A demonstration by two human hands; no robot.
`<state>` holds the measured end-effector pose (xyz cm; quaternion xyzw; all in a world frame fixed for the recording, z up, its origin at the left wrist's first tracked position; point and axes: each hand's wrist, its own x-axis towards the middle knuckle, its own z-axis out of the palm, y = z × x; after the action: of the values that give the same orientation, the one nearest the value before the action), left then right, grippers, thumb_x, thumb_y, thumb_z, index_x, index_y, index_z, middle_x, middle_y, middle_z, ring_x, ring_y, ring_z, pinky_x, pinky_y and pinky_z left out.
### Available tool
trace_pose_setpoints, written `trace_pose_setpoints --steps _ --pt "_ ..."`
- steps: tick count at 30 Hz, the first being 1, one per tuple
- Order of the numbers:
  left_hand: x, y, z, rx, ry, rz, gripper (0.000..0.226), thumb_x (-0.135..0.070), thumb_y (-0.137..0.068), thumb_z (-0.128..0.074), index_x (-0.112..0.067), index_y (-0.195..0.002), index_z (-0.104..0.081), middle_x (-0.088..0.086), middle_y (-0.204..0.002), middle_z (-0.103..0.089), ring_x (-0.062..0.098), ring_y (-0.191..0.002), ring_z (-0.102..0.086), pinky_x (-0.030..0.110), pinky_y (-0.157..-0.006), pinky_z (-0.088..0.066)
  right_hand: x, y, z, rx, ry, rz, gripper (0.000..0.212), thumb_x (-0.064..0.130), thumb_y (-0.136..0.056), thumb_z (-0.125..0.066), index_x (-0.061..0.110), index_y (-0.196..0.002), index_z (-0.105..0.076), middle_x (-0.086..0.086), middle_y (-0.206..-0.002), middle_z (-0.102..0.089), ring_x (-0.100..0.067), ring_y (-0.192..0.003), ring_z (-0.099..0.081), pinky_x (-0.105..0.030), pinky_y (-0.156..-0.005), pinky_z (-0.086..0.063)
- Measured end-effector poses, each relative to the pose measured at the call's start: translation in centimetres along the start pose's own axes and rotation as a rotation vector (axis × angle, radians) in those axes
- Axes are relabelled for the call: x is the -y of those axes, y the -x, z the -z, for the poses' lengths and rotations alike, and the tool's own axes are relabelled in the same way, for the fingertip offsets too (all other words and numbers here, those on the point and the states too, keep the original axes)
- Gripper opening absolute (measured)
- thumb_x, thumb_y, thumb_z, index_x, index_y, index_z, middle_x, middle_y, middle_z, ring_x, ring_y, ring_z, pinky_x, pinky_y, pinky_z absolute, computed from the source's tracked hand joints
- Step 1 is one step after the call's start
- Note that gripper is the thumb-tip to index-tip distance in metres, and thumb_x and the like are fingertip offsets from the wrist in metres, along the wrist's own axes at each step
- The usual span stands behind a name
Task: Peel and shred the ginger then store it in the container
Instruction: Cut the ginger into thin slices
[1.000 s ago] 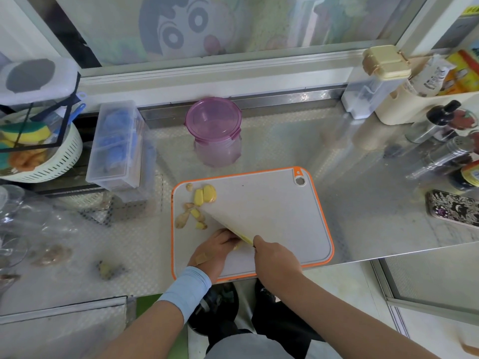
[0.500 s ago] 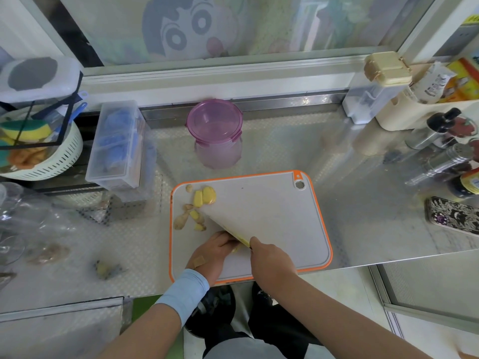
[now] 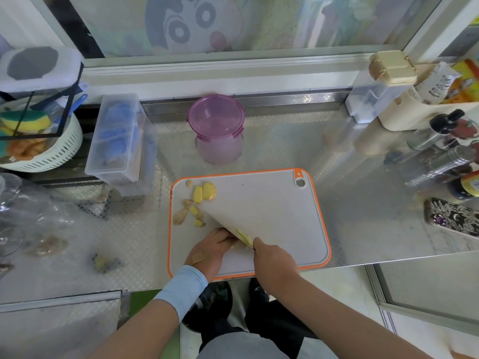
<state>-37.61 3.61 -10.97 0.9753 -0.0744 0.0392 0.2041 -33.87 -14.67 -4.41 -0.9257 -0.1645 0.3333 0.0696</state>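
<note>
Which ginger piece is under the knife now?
The ginger piece pinned by the left hand near the cutting board's front edge; the other pieces lie loose farther back.

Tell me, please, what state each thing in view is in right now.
purple container, upright, lid on.
knife, gripped by the right hand, blade on the ginger.
ginger, pinned on the cutting board by the left hand.
ginger pieces, loose near the board's left edge.

Board grey, orange rim. Ginger yellow. Container purple. My wristband pale blue. Worktop silver, dimpled. Phone case black-white floral.
</note>
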Motion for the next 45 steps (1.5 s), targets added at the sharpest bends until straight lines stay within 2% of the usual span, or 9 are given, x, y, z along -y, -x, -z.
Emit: trace_pose_setpoints --steps 2,6,8,10,13,17,22,27,45 --pt "-0.3 0.1 -0.5 0.088 0.056 -0.004 0.044 -0.016 -0.097 -0.046 -0.055 -0.099 -0.067 -0.032 -0.112 -0.057 -0.007 -0.110 -0.050 0.011 -0.092 -0.041 0.0 -0.1 0.2 -0.001 -0.009 0.006 0.026 -0.002 -0.088 -0.042 0.019 -0.098 -0.031 -0.001 -0.070 -0.042 -0.023 -0.062 -0.046 -0.032 -0.057 -0.039" --pt "0.1 -0.4 -0.4 0.091 -0.035 0.028 0.050 -0.011 -0.073 -0.037 -0.021 -0.102 -0.075 -0.002 -0.104 -0.071 0.008 -0.102 -0.044 0.021 -0.084 -0.044 0.8 -0.7 0.5 -0.019 -0.033 0.002 0.024 -0.001 -0.090 -0.042 0.019 -0.097 -0.031 -0.003 -0.075 -0.045 -0.027 -0.069 -0.050 -0.033 -0.061 -0.043" --pt "-0.4 -0.6 -0.3 0.178 0.022 0.060 0.050 -0.004 -0.079 -0.041 -0.016 -0.119 -0.068 0.004 -0.124 -0.063 0.013 -0.117 -0.042 0.026 -0.095 -0.040 1.1 -0.8 0.6 -0.022 -0.035 0.002 0.024 0.000 -0.090 -0.043 0.020 -0.097 -0.031 -0.005 -0.080 -0.048 -0.027 -0.071 -0.051 -0.033 -0.062 -0.045" --pt "-0.9 -0.4 -0.3 0.183 0.114 0.082 0.039 -0.011 -0.094 -0.041 -0.021 -0.124 -0.065 -0.005 -0.136 -0.056 0.009 -0.124 -0.046 0.015 -0.099 -0.031 1.1 -0.8 0.5 -0.019 -0.046 0.003 0.023 0.001 -0.091 -0.042 0.020 -0.098 -0.031 -0.005 -0.081 -0.047 -0.028 -0.072 -0.051 -0.033 -0.062 -0.045" --pt "-0.9 -0.2 -0.2 0.065 0.142 0.141 0.025 -0.021 -0.095 -0.057 -0.038 -0.105 -0.071 -0.031 -0.114 -0.058 -0.011 -0.107 -0.052 -0.001 -0.084 -0.034 0.5 -0.3 0.3 -0.024 -0.066 0.000 0.022 0.003 -0.092 -0.040 0.022 -0.100 -0.031 -0.003 -0.075 -0.044 -0.027 -0.068 -0.049 -0.033 -0.058 -0.040" --pt "-0.1 0.1 -0.6 0.162 0.099 0.091 0.061 0.007 -0.047 -0.088 -0.021 -0.100 -0.075 -0.005 -0.102 -0.069 0.014 -0.090 -0.067 0.022 -0.073 -0.056 -0.5 0.8 0.0 -0.024 -0.039 0.014 0.024 0.003 -0.093 -0.042 0.022 -0.098 -0.028 -0.002 -0.071 -0.043 -0.020 -0.058 -0.042 -0.030 -0.048 -0.032" --pt "0.3 0.0 -1.5 0.135 0.035 0.024 0.057 0.012 -0.068 -0.074 -0.014 -0.118 -0.069 0.007 -0.120 -0.065 0.027 -0.108 -0.062 0.038 -0.088 -0.051 -0.8 1.1 -0.4 -0.027 -0.018 0.004 0.025 0.001 -0.092 -0.043 0.020 -0.098 -0.028 -0.002 -0.070 -0.042 -0.021 -0.060 -0.044 -0.030 -0.049 -0.035" --pt "-0.9 0.1 -0.5 0.016 0.240 0.111 0.032 -0.011 -0.095 -0.051 -0.031 -0.111 -0.071 -0.023 -0.115 -0.056 -0.009 -0.111 -0.048 0.006 -0.091 -0.039 0.3 -0.2 0.1 -0.022 -0.030 0.020 0.029 -0.002 -0.088 -0.043 0.021 -0.099 -0.029 0.001 -0.071 -0.038 -0.026 -0.070 -0.049 -0.031 -0.060 -0.041" --pt "-0.3 0.3 -0.7 0.028 0.115 -0.017 0.054 0.016 -0.062 -0.069 -0.013 -0.107 -0.070 0.002 -0.115 -0.063 0.016 -0.112 -0.050 0.029 -0.067 -0.057 -0.3 0.9 0.2 -0.019 -0.010 0.036 0.026 0.001 -0.091 -0.044 0.020 -0.099 -0.029 0.000 -0.071 -0.045 -0.015 -0.056 -0.041 -0.028 -0.045 -0.029"
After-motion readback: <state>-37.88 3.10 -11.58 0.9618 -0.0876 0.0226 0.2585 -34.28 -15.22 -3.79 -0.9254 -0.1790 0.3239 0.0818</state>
